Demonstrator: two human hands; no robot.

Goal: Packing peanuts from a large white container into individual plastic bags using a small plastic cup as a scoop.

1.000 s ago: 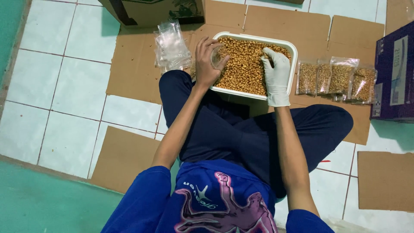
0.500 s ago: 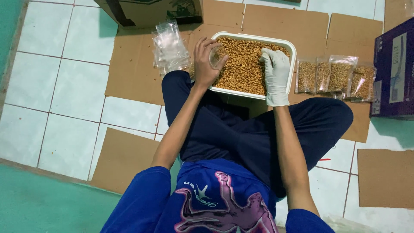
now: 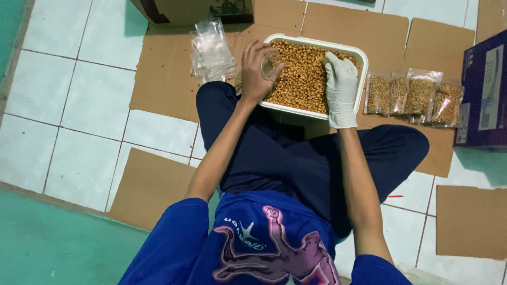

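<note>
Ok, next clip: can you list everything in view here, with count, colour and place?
tub: one, white, rectangular, on cardboard in front of the crossed legs
snack pieces: many, golden brown, filling the tub
small clear bag: one, transparent, held over the tub's left part
empty bags: a stack, clear plastic, left of the tub
filled bags: about four, clear with brown contents, in a row right of the tub
cardboard sheets: several, brown, flat on the floor
floor tiles: white, with a green strip at left
cardboard box: one, brown, top edge
purple box: one, right edge
left hand: bare, holding the small clear bag
right hand: white glove, resting on the snack pieces
</note>
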